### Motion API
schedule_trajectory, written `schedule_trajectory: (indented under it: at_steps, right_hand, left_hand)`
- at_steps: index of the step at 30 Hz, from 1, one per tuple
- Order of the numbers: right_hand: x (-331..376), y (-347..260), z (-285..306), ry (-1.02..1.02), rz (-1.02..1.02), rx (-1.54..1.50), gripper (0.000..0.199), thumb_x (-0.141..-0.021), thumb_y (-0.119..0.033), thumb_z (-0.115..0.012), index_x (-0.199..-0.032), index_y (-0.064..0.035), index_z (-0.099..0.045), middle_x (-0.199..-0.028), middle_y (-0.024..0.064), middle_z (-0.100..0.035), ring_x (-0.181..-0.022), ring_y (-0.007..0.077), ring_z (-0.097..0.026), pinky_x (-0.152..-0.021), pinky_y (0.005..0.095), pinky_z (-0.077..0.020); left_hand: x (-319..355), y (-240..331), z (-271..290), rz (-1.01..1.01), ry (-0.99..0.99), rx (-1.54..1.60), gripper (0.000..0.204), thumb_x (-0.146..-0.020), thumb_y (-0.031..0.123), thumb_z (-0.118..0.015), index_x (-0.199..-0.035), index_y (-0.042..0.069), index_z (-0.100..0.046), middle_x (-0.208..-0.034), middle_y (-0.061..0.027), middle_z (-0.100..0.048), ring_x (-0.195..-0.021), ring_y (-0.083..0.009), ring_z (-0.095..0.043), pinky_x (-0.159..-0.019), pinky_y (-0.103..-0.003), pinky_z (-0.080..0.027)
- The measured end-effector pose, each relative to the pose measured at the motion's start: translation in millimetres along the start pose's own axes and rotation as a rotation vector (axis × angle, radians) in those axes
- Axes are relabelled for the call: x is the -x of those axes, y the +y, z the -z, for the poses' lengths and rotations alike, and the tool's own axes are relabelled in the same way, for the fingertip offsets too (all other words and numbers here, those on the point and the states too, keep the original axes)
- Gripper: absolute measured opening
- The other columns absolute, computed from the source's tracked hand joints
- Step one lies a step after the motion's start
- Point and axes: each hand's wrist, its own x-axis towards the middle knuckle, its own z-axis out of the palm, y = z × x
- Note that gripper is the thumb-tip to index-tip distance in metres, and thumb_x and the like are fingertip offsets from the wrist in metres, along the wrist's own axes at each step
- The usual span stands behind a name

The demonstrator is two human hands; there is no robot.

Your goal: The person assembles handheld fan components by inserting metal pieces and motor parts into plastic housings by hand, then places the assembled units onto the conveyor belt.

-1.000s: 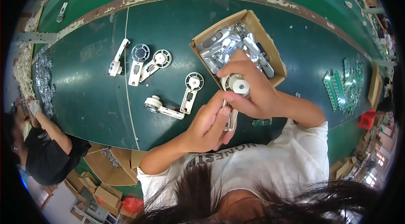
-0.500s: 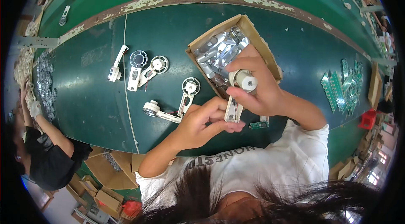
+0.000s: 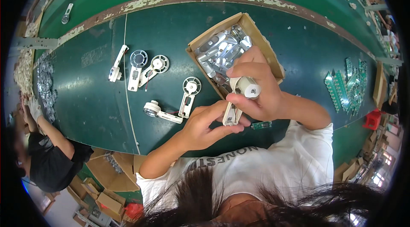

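Between my two hands is a white handheld fan body (image 3: 231, 116), its handle slanting down and its round motor end up. My right hand (image 3: 265, 82) is closed around the motor end, thumb and fingers on either side. The lower handle lies in the fingers of my left hand (image 3: 204, 125), thumb close to its end. Just right of my left fingertips rests a small green circuit board (image 3: 261, 125). Beyond my right hand stands a cardboard box (image 3: 269, 56) holding several silver cover pieces (image 3: 228, 49).
Several white fan assemblies lie on the green table left of my hands, including one ringed fan (image 3: 191, 86) and another with a dark ring (image 3: 139, 58). Green circuit board strips (image 3: 346, 86) are spread at the right. A co-worker's gloved hand (image 3: 35, 108) is at the far left.
The fan body's handle end has shifted slightly left and tilted within my hands. Both hands keep hold of it. The co-worker's hand has moved a little.
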Motion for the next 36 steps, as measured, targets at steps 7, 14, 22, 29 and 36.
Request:
schedule_trajectory:
  at_steps: [7, 14, 22, 29, 36]
  right_hand:
    - [-10.3, -10.9, 16.5, -0.156, -0.617, -0.512, 0.035, -0.081, -0.007, -0.062, -0.111, -0.0042, -0.043, -0.100, 0.0055, -0.047, -0.087, 0.0088, -0.048, -0.077, 0.0237, -0.0409]
    - [-9.3, -8.4, 19.3, -0.168, -0.749, -0.643, 0.029, -0.084, -0.010, -0.060, -0.108, -0.0043, -0.045, -0.091, 0.0027, -0.052, -0.086, 0.0077, -0.052, -0.074, 0.0223, -0.0425]
    - [-6.3, -10.1, 23.9, -0.194, -0.770, -0.704, 0.028, -0.084, -0.011, -0.060, -0.107, -0.0037, -0.046, -0.090, 0.0027, -0.053, -0.084, 0.0069, -0.053, -0.071, 0.0225, -0.0436]
    - [-109.0, 137.8, 119.1, 0.085, -0.659, -0.083, 0.029, -0.081, -0.010, -0.061, -0.109, -0.0074, -0.053, -0.088, 0.0017, -0.055, -0.071, 0.0119, -0.053, -0.063, 0.0209, -0.0428]
    - [-163.1, 339.9, 209.4, 0.392, -0.812, 1.015, 0.051, -0.075, -0.024, -0.063, -0.123, -0.0164, -0.047, -0.111, 0.0218, -0.054, -0.105, 0.0350, -0.052, -0.085, 0.0470, -0.0432]
  left_hand:
    - [1.5, 3.1, 10.2, 0.117, 0.020, -0.018, 0.022, -0.084, 0.004, -0.060, -0.100, -0.004, -0.049, -0.075, -0.0108, -0.066, -0.067, -0.0175, -0.066, -0.063, -0.026, -0.052]
    - [-3.7, 4.9, 12.2, 0.158, 0.007, -0.003, 0.015, -0.080, 0.007, -0.065, -0.088, -0.002, -0.055, -0.067, -0.0084, -0.064, -0.056, -0.0134, -0.063, -0.049, -0.024, -0.048]
    - [-7.2, 2.8, 10.3, 0.050, -0.072, -0.084, 0.011, -0.076, 0.009, -0.070, -0.079, 0.001, -0.063, -0.053, -0.0035, -0.058, -0.042, -0.0107, -0.056, -0.039, -0.022, -0.040]
    - [-2.2, 11.5, 1.7, 0.159, 0.063, -0.305, 0.068, -0.067, 0.011, -0.078, -0.124, 0.005, -0.042, -0.068, -0.0018, -0.059, -0.049, -0.0049, -0.049, -0.044, -0.018, -0.035]
    - [-9.3, 1.4, 9.4, -0.105, 0.288, -0.673, 0.026, -0.076, 0.002, -0.066, -0.101, 0.003, -0.059, -0.070, -0.0074, -0.062, -0.050, -0.0145, -0.056, -0.047, -0.025, -0.044]
